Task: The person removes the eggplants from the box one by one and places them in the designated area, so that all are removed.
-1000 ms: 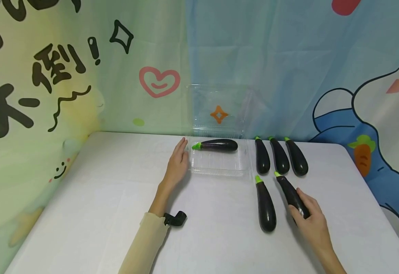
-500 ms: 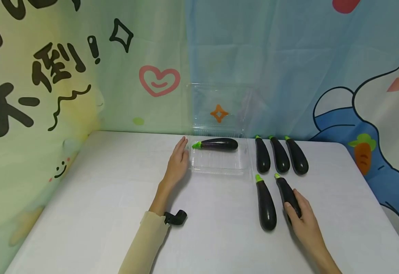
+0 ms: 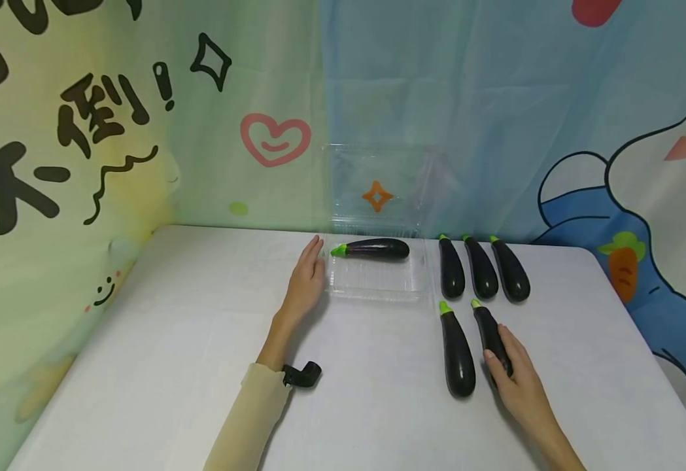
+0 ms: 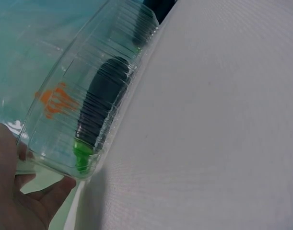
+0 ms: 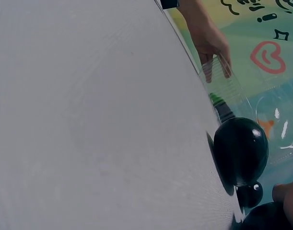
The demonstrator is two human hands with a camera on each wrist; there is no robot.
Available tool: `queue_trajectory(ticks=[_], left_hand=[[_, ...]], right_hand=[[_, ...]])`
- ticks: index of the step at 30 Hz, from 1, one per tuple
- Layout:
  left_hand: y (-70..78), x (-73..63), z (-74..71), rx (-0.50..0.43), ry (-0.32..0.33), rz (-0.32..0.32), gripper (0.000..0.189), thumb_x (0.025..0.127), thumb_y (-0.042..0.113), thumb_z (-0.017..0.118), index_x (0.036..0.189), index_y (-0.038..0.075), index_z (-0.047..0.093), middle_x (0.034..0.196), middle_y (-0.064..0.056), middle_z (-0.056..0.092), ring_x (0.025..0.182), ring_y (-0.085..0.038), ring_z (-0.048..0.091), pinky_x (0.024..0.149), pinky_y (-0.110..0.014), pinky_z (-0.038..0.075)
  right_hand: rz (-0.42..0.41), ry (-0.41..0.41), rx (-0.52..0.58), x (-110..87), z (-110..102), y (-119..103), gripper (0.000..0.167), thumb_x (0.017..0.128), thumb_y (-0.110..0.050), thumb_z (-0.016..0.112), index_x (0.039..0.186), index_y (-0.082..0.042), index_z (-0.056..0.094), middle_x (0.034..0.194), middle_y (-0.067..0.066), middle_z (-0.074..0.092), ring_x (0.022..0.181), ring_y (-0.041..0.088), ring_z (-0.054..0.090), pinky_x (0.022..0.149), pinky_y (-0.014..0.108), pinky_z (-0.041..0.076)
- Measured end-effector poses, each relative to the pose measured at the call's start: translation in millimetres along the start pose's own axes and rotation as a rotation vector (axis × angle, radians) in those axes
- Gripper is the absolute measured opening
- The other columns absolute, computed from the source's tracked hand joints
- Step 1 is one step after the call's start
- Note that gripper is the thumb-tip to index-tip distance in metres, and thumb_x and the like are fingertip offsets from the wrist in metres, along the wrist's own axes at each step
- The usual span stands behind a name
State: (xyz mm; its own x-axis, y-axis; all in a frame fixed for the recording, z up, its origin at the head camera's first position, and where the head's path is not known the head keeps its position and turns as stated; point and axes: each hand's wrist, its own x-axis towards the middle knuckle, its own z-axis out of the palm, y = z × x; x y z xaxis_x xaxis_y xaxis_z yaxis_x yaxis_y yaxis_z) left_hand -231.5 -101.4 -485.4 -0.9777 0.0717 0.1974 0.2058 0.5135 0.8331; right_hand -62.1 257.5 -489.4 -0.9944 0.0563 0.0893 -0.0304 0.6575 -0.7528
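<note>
Fingers extended, my left hand [image 3: 305, 281] rests along the left side of an open clear plastic box [image 3: 378, 292]; in the left wrist view its fingertips [image 4: 64, 186] are right at the box's end. Inside the box, one dark eggplant [image 3: 378, 248] with a green stem lies crosswise. My right hand [image 3: 525, 386] grips another eggplant [image 3: 486, 325] by its thick end, the green stem pointing away. Just left of it lies a loose eggplant [image 3: 458, 356]. The right wrist view shows only a bit of the right hand [image 5: 289, 201] at the edge.
Three more eggplants [image 3: 482, 268] stand in a row right of the box, near the far table edge. The box's clear lid [image 3: 378, 176] stands raised against the printed curtain [image 3: 496, 98]. A white cloth [image 3: 160, 366] covers the table.
My right hand has shifted a little left with its eggplant, bringing it closer to the loose one beside it. The left hand and the box have stayed put.
</note>
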Motion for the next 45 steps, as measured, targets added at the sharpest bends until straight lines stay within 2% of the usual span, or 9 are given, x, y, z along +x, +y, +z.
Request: queue_trajectory(ticks=[4,10,33,35,37,38,40,42,45], left_hand=[[0.3,-1.0,0.5,0.002,-0.006,-0.008,0.048,0.103,0.017,0.035,0.15,0.005,0.035,0.16,-0.003,0.029,0.149,-0.021,0.026,0.122,-0.041,0.023],[0.3,-1.6,0.6,0.005,0.003,-0.01,0.048,0.102,0.014,0.035,0.15,0.007,0.036,0.16,-0.002,0.03,0.148,-0.021,0.027,0.122,-0.041,0.024],[0.0,-0.5,0.6,0.025,-0.001,-0.004,0.048,0.103,0.017,0.033,0.15,0.007,0.035,0.16,-0.002,0.029,0.149,-0.021,0.026,0.122,-0.041,0.024],[0.0,-0.5,0.5,0.024,0.0,-0.002,0.048,0.103,0.017,0.034,0.15,0.007,0.035,0.16,-0.002,0.029,0.149,-0.021,0.026,0.122,-0.041,0.024],[0.2,-0.6,0.5,0.023,0.0,-0.001,0.048,0.103,0.016,0.034,0.15,0.007,0.035,0.16,-0.001,0.029,0.148,-0.021,0.027,0.122,-0.041,0.024],[0.3,-0.6,0.4,0.021,0.001,-0.003,0.048,0.103,0.016,0.034,0.15,0.007,0.035,0.16,-0.001,0.029,0.148,-0.02,0.027,0.122,-0.041,0.024],[0.7,-0.7,0.4,0.017,0.002,-0.004,0.048,0.103,0.016,0.034,0.15,0.006,0.035,0.16,-0.001,0.029,0.148,-0.02,0.027,0.122,-0.041,0.024],[0.7,-0.8,0.4,0.013,0.0,-0.003,0.048,0.103,0.016,0.034,0.15,0.006,0.035,0.16,-0.001,0.029,0.149,-0.02,0.026,0.122,-0.042,0.025],[0.2,-0.9,0.5,0.01,-0.003,-0.001,0.048,0.103,0.016,0.034,0.15,0.005,0.035,0.16,-0.002,0.029,0.149,-0.021,0.026,0.122,-0.043,0.025]], right_hand=[[0.014,-0.011,-0.004,-0.7,-0.9,0.1,0.065,0.101,-0.027,0.05,0.152,0.004,0.022,0.153,0.035,0.023,0.139,0.058,0.022,0.11,0.07,0.018],[0.026,-0.009,-0.027,-0.7,-1.0,0.1,0.07,0.099,-0.029,0.055,0.152,0.003,0.022,0.152,0.036,0.025,0.138,0.058,0.024,0.108,0.07,0.021],[0.077,-0.049,-0.026,0.7,-8.1,-6.4,0.073,0.1,-0.034,0.052,0.154,0.0,0.018,0.155,0.034,0.019,0.141,0.056,0.02,0.11,0.07,0.02],[0.074,-0.044,-0.02,1.6,-10.1,-8.2,0.071,0.1,-0.034,0.051,0.154,-0.002,0.018,0.156,0.032,0.019,0.142,0.054,0.02,0.118,0.06,0.018],[0.055,-0.036,-0.007,2.7,-12.8,-10.1,0.069,0.101,-0.032,0.05,0.155,-0.003,0.018,0.157,0.03,0.019,0.143,0.052,0.02,0.123,0.033,0.021],[0.04,-0.031,0.006,3.4,-14.2,-11.4,0.068,0.101,-0.031,0.05,0.155,-0.003,0.019,0.157,0.029,0.02,0.143,0.051,0.021,0.12,0.019,0.022],[0.009,-0.023,0.017,4.5,-17.3,-14.8,0.066,0.101,-0.028,0.05,0.155,-0.006,0.02,0.158,0.027,0.022,0.143,0.047,0.023,0.105,-0.003,0.019],[-0.025,-0.021,0.028,5.5,-20.6,-19.0,0.064,0.101,-0.026,0.051,0.155,-0.01,0.021,0.158,0.025,0.024,0.144,0.039,0.025,0.094,-0.011,0.019],[-0.06,-0.017,0.019,6.5,-24.9,-27.4,0.061,0.101,-0.025,0.052,0.155,-0.018,0.024,0.157,0.02,0.029,0.147,0.008,0.025,0.094,-0.01,0.021]])
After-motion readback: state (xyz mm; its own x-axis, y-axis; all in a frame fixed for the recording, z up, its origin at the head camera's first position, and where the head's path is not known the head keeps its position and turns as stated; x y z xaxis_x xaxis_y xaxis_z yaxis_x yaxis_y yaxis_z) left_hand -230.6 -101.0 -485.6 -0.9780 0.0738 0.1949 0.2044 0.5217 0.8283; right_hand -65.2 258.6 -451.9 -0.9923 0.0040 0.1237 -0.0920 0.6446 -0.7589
